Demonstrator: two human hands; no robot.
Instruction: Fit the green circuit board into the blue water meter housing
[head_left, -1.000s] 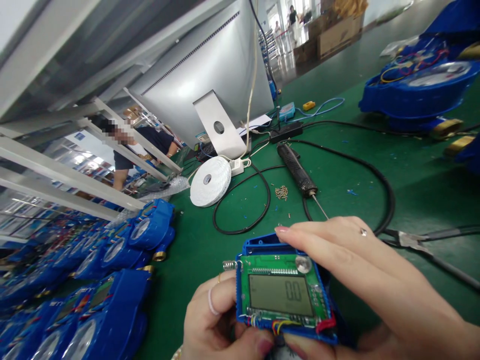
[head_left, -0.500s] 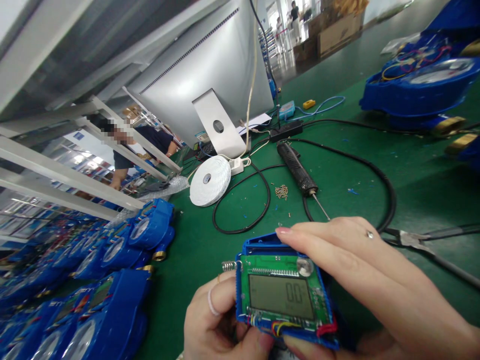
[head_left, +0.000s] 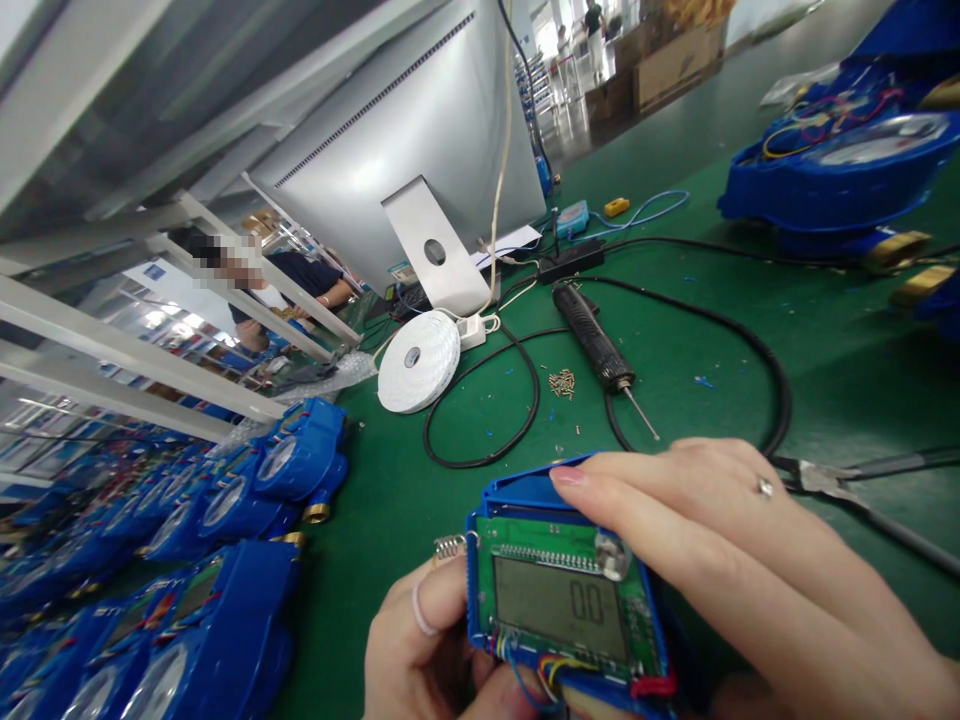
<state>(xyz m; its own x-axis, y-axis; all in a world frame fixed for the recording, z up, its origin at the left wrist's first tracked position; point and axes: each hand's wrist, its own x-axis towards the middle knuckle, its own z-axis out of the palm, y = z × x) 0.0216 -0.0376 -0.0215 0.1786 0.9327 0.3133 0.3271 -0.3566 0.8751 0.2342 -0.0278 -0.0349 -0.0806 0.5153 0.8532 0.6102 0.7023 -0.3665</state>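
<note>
Since half a second ago the blue meter module [head_left: 559, 590] has been carried slightly lower and nearer to the camera, and the right hand [head_left: 720, 560] has slid down with it, so that its ring now sits further right. Only one view, from the head, is given. The module is held above the green table [head_left: 750, 340] at the lower middle of the picture, between both hands. Its bottom edge, with the red, yellow and blue wires, is cut off by the picture's lower border, and its right side is hidden under the right hand. The left hand [head_left: 427, 650] is closed around the module's left and lower edge, its thumb and lower palm being cut off; a pale ring is seen on one finger. The right hand's fingers are laid out nearly straight over the top right corner, fingertips touching the blue housing; whether the thumb presses from beneath cannot be told. The green circuit board faces up toward the camera, and its grey display reads "00". The long axis runs from the near edge away toward the table's far side, tilted slightly left. Further back lie an electric screwdriver [head_left: 596, 345], a small heap of screws [head_left: 562, 382] just beside it, a white tape roll [head_left: 418, 362] and pliers [head_left: 840, 480], partly hidden by the right hand.
</note>
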